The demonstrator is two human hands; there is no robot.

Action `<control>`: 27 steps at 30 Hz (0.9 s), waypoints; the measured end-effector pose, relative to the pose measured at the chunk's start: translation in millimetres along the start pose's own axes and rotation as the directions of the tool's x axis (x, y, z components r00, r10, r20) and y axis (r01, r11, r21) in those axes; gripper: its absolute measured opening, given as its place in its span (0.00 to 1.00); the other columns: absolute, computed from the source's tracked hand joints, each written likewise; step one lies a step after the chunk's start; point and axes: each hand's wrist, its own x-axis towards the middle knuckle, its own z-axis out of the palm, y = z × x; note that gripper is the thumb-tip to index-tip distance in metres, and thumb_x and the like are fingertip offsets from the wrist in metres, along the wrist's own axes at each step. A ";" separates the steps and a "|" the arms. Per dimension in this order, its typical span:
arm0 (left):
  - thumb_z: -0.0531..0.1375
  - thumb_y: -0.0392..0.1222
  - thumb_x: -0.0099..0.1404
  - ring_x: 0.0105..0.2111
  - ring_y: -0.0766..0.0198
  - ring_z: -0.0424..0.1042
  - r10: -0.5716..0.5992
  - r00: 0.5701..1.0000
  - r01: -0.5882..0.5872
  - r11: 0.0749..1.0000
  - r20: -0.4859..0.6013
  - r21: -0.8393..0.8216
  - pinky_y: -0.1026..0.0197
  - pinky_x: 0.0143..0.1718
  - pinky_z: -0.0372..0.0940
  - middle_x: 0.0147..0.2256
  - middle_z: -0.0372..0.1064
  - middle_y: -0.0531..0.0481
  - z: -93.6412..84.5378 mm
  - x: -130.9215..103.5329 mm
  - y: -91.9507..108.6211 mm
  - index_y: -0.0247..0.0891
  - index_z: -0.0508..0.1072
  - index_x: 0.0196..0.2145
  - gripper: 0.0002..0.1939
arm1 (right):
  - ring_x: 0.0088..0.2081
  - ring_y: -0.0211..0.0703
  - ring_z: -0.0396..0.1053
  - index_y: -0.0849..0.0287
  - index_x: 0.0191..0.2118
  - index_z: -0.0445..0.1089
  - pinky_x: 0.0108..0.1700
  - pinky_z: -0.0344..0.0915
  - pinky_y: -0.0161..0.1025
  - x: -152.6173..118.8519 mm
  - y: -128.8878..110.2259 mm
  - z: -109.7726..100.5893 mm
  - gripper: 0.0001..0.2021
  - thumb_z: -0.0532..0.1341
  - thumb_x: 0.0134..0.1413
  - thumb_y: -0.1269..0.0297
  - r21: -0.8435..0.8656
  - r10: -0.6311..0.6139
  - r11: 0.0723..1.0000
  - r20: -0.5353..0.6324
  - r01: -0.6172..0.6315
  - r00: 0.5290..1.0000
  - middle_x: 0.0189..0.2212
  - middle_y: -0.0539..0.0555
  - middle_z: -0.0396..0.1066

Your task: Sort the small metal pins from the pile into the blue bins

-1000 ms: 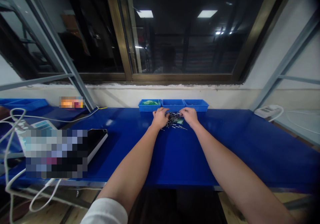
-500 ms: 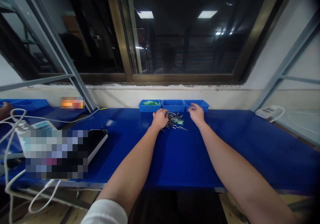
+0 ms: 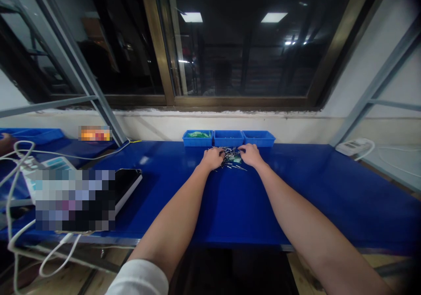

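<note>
A loose pile of thin metal pieces (image 3: 232,154) lies on the blue table, with a small pale green item (image 3: 236,159) among them. My left hand (image 3: 214,157) rests at the pile's left edge, fingers curled; whether they grip a piece is too small to see. At the right edge of the pile is my right hand (image 3: 250,154), its thumb and forefinger apart and pointing at the metal pieces. Behind the pile stand three blue bins: the left bin (image 3: 198,142) holds green material, the middle bin (image 3: 228,142) small bits, and the right bin (image 3: 259,142) shows no clear contents.
On the left of the table (image 3: 171,190) lie a dark, partly blurred device (image 3: 130,181) and white cables (image 3: 79,155). A white power strip (image 3: 354,147) is at the far right. Another person's hand (image 3: 6,143) shows at the left edge near more blue bins (image 3: 42,136).
My right hand has moved from the right bin down and left to the pile's right edge. My left hand has shifted slightly right and down onto the pile.
</note>
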 end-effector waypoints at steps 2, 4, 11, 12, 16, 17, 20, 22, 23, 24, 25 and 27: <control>0.49 0.45 0.65 0.50 0.56 0.66 -0.002 1.000 0.002 1.000 0.022 0.008 0.56 0.49 0.59 0.49 0.69 0.48 -0.5 0.2 0.3 0.45 0.71 0.47 0.17 | 0.47 0.54 0.60 0.54 0.44 0.74 0.48 0.58 0.47 -0.7 0.4 -1.8 0.16 0.55 0.51 0.68 -0.056 0.079 0.995 -0.002 -0.079 0.997 0.45 0.57 0.70; 0.48 0.45 0.65 0.50 0.56 0.66 -0.010 1.000 0.010 1.000 0.028 0.013 0.56 0.50 0.58 0.50 0.69 0.49 -1.5 -0.2 0.9 0.45 0.71 0.48 0.17 | 0.48 0.56 0.59 0.55 0.44 0.73 0.47 0.58 0.48 -0.7 1.5 -3.8 0.16 0.55 0.51 0.68 -0.091 0.146 0.985 0.013 -0.144 0.989 0.46 0.58 0.70; 0.49 0.44 0.65 0.50 0.56 0.65 -0.012 1.000 0.012 1.000 0.003 -0.009 0.53 0.50 0.58 0.50 0.68 0.48 -2.9 -2.0 2.0 0.44 0.72 0.46 0.16 | 0.47 0.58 0.59 0.52 0.36 0.76 0.43 0.60 0.47 3.7 8.9 -0.9 0.10 0.57 0.50 0.64 -0.058 0.214 0.976 0.090 -0.209 0.973 0.42 0.58 0.71; 0.49 0.44 0.65 0.50 0.56 0.65 -0.011 1.000 0.011 1.000 -0.003 -0.013 0.53 0.50 0.58 0.49 0.68 0.48 -2.8 -2.1 1.9 0.44 0.72 0.46 0.16 | 0.47 0.58 0.60 0.52 0.35 0.76 0.43 0.60 0.47 4.1 9.8 0.3 0.10 0.57 0.50 0.64 -0.057 0.205 0.978 0.091 -0.200 0.975 0.41 0.59 0.71; 0.49 0.43 0.65 0.50 0.56 0.65 -0.008 1.000 0.007 1.000 -0.025 -0.023 0.52 0.50 0.58 0.49 0.68 0.47 -2.1 -2.0 1.2 0.43 0.72 0.45 0.15 | 0.45 0.56 0.61 0.57 0.33 0.76 0.42 0.60 0.46 4.6 9.6 2.4 0.09 0.57 0.50 0.67 -0.061 0.133 0.990 0.066 -0.129 0.989 0.40 0.62 0.70; 0.50 0.43 0.65 0.50 0.56 0.65 -0.003 0.999 0.002 1.000 -0.036 -0.031 0.52 0.50 0.59 0.49 0.69 0.47 -1.8 -1.9 1.0 0.43 0.72 0.45 0.15 | 0.44 0.55 0.62 0.58 0.32 0.75 0.43 0.59 0.46 4.6 8.2 1.9 0.09 0.56 0.51 0.68 -0.050 0.098 0.994 0.050 -0.096 0.994 0.39 0.62 0.70; 0.52 0.44 0.64 0.49 0.57 0.66 0.048 0.995 -0.055 0.995 -0.088 -0.078 0.55 0.51 0.59 0.48 0.69 0.46 -0.9 -1.3 0.4 0.41 0.71 0.47 0.16 | 0.41 0.48 0.65 0.59 0.32 0.73 0.46 0.58 0.43 3.9 0.6 -1.1 0.09 0.54 0.53 0.70 0.042 -0.067 0.997 0.015 0.066 0.998 0.36 0.59 0.72; 0.54 0.45 0.64 0.48 0.59 0.67 0.106 0.986 -0.120 0.986 -0.126 -0.112 0.58 0.50 0.60 0.47 0.70 0.46 -0.3 -0.7 0.1 0.40 0.71 0.48 0.16 | 0.39 0.45 0.67 0.60 0.32 0.72 0.46 0.58 0.40 2.3 -6.1 -3.0 0.09 0.54 0.54 0.70 0.141 -0.175 0.975 0.016 0.171 0.984 0.35 0.57 0.73; 0.54 0.45 0.64 0.47 0.60 0.68 0.136 0.981 -0.153 0.980 -0.139 -0.123 0.60 0.50 0.60 0.46 0.71 0.47 -0.1 -0.3 -0.1 0.40 0.72 0.47 0.16 | 0.38 0.44 0.67 0.60 0.33 0.72 0.45 0.59 0.39 1.2 -9.3 -3.6 0.09 0.54 0.54 0.69 0.189 -0.208 0.961 0.019 0.201 0.978 0.34 0.56 0.73; 0.54 0.45 0.64 0.45 0.61 0.69 0.163 0.975 -0.182 0.974 -0.148 -0.132 0.61 0.49 0.61 0.44 0.72 0.47 0.0 0.0 -0.3 0.40 0.72 0.45 0.15 | 0.37 0.43 0.68 0.60 0.33 0.72 0.43 0.60 0.38 0.0 -12.3 -4.0 0.08 0.54 0.54 0.69 0.227 -0.229 0.949 0.021 0.218 0.973 0.34 0.56 0.74; 0.54 0.44 0.64 0.44 0.61 0.70 0.182 0.971 -0.204 0.969 -0.155 -0.138 0.62 0.47 0.61 0.43 0.72 0.48 0.0 0.3 -0.6 0.40 0.73 0.43 0.13 | 0.36 0.43 0.68 0.60 0.32 0.71 0.42 0.60 0.38 -1.2 -14.8 -4.0 0.08 0.55 0.54 0.68 0.255 -0.239 0.940 0.021 0.226 0.971 0.33 0.55 0.74; 0.53 0.43 0.65 0.41 0.63 0.71 0.198 0.966 -0.222 0.965 -0.169 -0.141 0.63 0.45 0.62 0.40 0.74 0.49 -0.7 0.6 -1.0 0.41 0.75 0.39 0.12 | 0.35 0.43 0.69 0.60 0.32 0.71 0.40 0.61 0.38 -2.8 -18.2 -3.3 0.08 0.55 0.53 0.67 0.298 -0.242 0.927 0.013 0.227 0.970 0.32 0.55 0.73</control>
